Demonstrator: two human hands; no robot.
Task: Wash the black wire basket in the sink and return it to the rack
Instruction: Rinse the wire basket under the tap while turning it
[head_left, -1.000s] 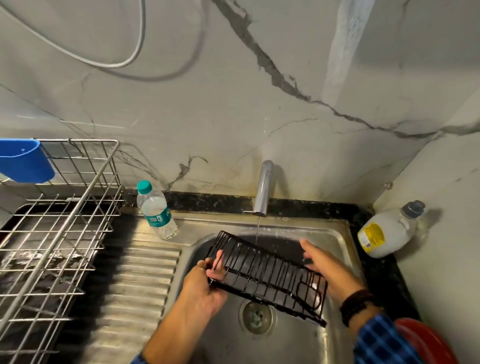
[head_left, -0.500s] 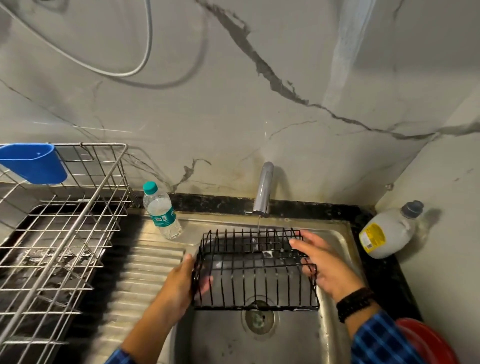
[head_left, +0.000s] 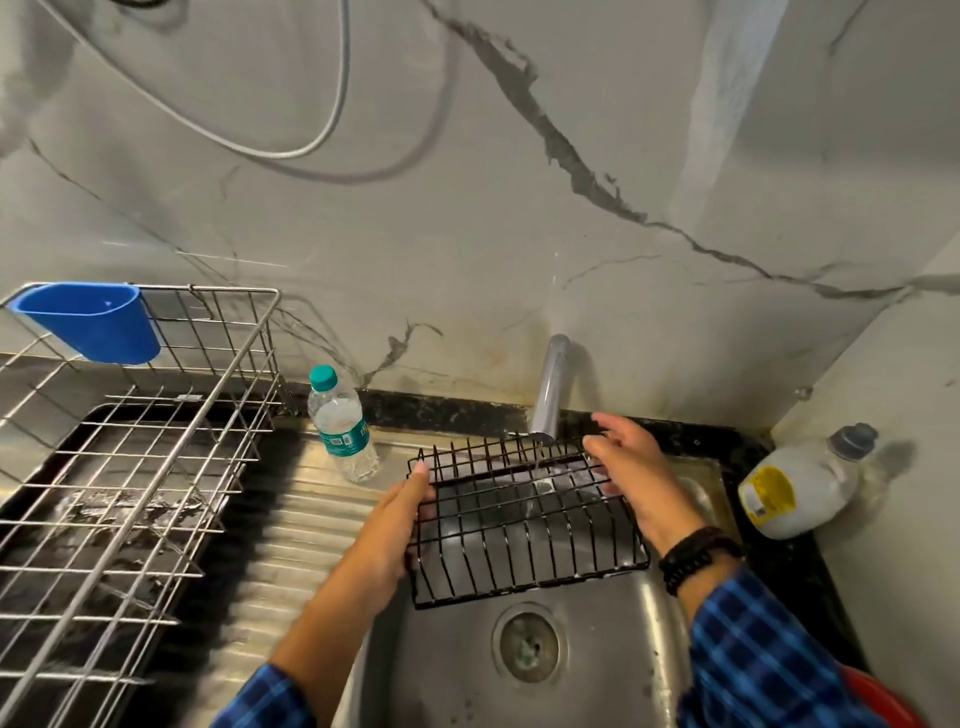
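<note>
Item: black wire basket (head_left: 524, 540), held level over the sink (head_left: 597, 665), above and just beyond the drain (head_left: 527, 647), its far edge under the faucet (head_left: 550, 389). A thin stream of water (head_left: 535, 460) falls through the far wires.

Holds: the left hand (head_left: 400, 519) grips the left wall, thumb hooked over the top rim and fingers curled behind the wires. The right hand (head_left: 631, 478) lies against the right wall with its fingers stretched out and slightly spread, pressing rather than clasping.

Surroundings: ribbed drainboard (head_left: 291, 545) to the left of the basin; a clear water bottle (head_left: 343, 426) stands upright at its far edge, just beside the basket's far left corner. Farther left is the steel dish rack (head_left: 130, 467) with a blue plastic cup (head_left: 93, 322) hung on its far rim. To the right, a soap bottle (head_left: 800, 488) lies tilted on the dark counter.

Risks, as judged: only one hand truly clasps the wet wire, so a turn under the stream could let the basket slip and fall into the basin. Carried left toward the rack, it may clip and topple the water bottle.
</note>
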